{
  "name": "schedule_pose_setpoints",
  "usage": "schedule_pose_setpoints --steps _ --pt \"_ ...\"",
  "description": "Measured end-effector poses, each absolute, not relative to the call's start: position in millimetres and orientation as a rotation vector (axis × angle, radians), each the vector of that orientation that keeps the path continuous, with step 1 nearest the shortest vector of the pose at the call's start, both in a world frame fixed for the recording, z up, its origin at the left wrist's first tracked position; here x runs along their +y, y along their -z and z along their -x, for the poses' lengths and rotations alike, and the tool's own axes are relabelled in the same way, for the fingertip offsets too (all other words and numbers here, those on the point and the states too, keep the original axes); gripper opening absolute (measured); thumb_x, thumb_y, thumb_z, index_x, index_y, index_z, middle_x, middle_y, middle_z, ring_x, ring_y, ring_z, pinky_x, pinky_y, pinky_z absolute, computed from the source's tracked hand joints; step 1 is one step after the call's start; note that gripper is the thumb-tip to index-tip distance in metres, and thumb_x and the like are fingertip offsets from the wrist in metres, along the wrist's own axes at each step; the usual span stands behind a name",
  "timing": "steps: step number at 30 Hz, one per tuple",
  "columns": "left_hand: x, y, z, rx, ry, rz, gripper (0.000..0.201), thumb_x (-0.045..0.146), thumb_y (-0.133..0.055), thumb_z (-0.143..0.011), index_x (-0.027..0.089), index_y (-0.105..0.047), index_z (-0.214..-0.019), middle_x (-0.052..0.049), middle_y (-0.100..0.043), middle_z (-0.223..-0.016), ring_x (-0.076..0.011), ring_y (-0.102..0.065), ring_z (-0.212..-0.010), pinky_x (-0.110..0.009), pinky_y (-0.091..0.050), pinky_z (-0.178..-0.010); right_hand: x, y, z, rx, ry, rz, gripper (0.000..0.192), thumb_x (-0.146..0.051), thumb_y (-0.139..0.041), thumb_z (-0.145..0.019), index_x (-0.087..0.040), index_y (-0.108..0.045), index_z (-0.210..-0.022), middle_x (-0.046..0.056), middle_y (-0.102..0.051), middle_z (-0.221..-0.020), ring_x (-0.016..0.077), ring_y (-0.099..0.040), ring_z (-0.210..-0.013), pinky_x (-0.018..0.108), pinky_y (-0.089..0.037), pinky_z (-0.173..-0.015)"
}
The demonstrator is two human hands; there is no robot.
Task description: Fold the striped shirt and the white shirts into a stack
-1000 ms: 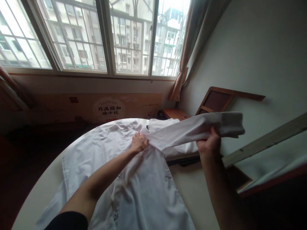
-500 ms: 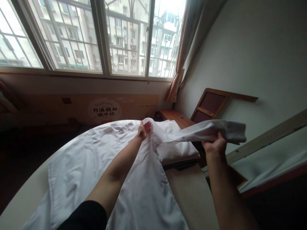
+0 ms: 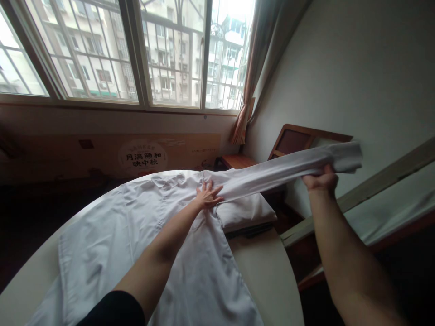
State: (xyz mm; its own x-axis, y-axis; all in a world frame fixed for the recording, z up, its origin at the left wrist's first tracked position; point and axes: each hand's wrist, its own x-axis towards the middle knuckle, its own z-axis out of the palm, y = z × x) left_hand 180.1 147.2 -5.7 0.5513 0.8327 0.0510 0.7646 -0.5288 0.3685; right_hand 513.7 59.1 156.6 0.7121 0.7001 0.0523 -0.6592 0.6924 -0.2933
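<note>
A person's right hand grips the cuff end of a white coat's sleeve, fingers closed around the fabric and pulling it taut and raised off to the right, while the left hand lies flat, fingers spread, pressing the shoulder where that sleeve joins the white coat. The coat lies spread across a pale rounded table, its body running from the pressing hand back toward the person. Just beneath the stretched sleeve, between the two hands, a folded white garment rests at the table's far edge. Beyond the gripping hand stand a wooden chair against a plain light wall and a slanted wooden board. Past the flat hand, a barred window shows apartment blocks, with a brown curtain at its right. Under the sill, a cardboard panel carries the printed characters 月满颐和 映中秋.
</note>
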Motion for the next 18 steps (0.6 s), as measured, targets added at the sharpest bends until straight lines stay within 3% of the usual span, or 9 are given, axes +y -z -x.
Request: schedule_pose_setpoints --steps 3,8,10,13,14,15,18 --pt "149.2 8.6 -180.9 1.329 -0.284 -2.415 0.073 0.076 -0.032 -0.078 0.042 -0.03 -0.143 -0.006 0.0 -0.157 -0.0461 0.002 -0.139 -0.076 -0.011 -0.095 67.5 -171.7 -516.0 -0.08 -0.8 0.299 0.032 -0.016 -0.034 -0.086 -0.017 -0.064 -0.094 0.006 -0.069 -0.091 0.0133 -0.064 -0.093 0.036 -0.052 -0.085" --pt "148.1 21.0 -184.0 1.549 -0.564 -2.179 0.07 0.062 -0.028 -0.089 0.027 -0.02 -0.148 -0.01 -0.002 -0.156 -0.0351 -0.001 -0.142 -0.063 -0.014 -0.106 72.6 -191.9 -503.3 -0.158 -0.822 0.257 0.031 -0.014 -0.037 -0.083 -0.025 -0.063 -0.096 0.002 -0.069 -0.091 0.0138 -0.065 -0.091 0.036 -0.057 -0.079" --pt "147.8 18.6 -183.4 1.501 -0.691 -2.093 0.065 0.057 -0.036 -0.089 0.021 -0.035 -0.144 -0.01 -0.014 -0.155 -0.0302 -0.006 -0.143 -0.056 -0.015 -0.11 70.6 -201.8 -488.2 -0.27 -0.843 0.259 0.031 -0.015 -0.039 -0.083 -0.028 -0.062 -0.099 0.002 -0.069 -0.091 0.0147 -0.066 -0.09 0.037 -0.058 -0.077" --pt "149.9 5.4 -174.7 1.287 -0.843 -1.924 0.071 0.054 -0.016 -0.092 0.004 -0.059 -0.118 -0.017 -0.042 -0.142 -0.0173 -0.032 -0.136 -0.033 -0.028 -0.108 64.8 -212.6 -449.0 -0.485 -0.902 0.235 0.029 -0.019 -0.039 -0.087 -0.025 -0.061 -0.104 0.003 -0.07 -0.093 0.0153 -0.065 -0.092 0.037 -0.058 -0.078" --pt "150.4 0.4 -169.3 1.224 -0.901 -1.827 0.073 0.053 -0.009 -0.093 0.008 -0.065 -0.107 -0.018 -0.05 -0.135 -0.0153 -0.039 -0.132 -0.029 -0.033 -0.104 62.0 -213.6 -432.4 -0.551 -0.924 0.237 0.029 -0.02 -0.038 -0.087 -0.024 -0.061 -0.104 0.003 -0.07 -0.092 0.0151 -0.065 -0.092 0.036 -0.058 -0.079" --pt "150.2 -4.1 -162.8 1.152 -0.96 -1.701 0.075 0.052 -0.007 -0.093 0.004 -0.06 -0.116 -0.018 -0.05 -0.135 -0.0153 -0.043 -0.129 -0.03 -0.036 -0.102 58.7 -212.8 -414.5 -0.619 -0.958 0.25 0.028 -0.021 -0.039 -0.088 -0.022 -0.061 -0.104 0.003 -0.07 -0.093 0.015 -0.065 -0.092 0.035 -0.057 -0.08" --pt "142.2 -11.3 -140.6 0.806 -1.073 -1.171 0.064 0.059 -0.024 -0.091 0.017 -0.048 -0.133 -0.015 -0.048 -0.139 -0.0234 -0.047 -0.127 -0.042 -0.039 -0.101 44.5 -199.7 -357.5 -0.869 -1.123 0.346 0.027 -0.031 -0.045 -0.087 -0.019 -0.06 -0.105 0.004 -0.069 -0.098 0.0163 -0.064 -0.096 0.036 -0.054 -0.086"
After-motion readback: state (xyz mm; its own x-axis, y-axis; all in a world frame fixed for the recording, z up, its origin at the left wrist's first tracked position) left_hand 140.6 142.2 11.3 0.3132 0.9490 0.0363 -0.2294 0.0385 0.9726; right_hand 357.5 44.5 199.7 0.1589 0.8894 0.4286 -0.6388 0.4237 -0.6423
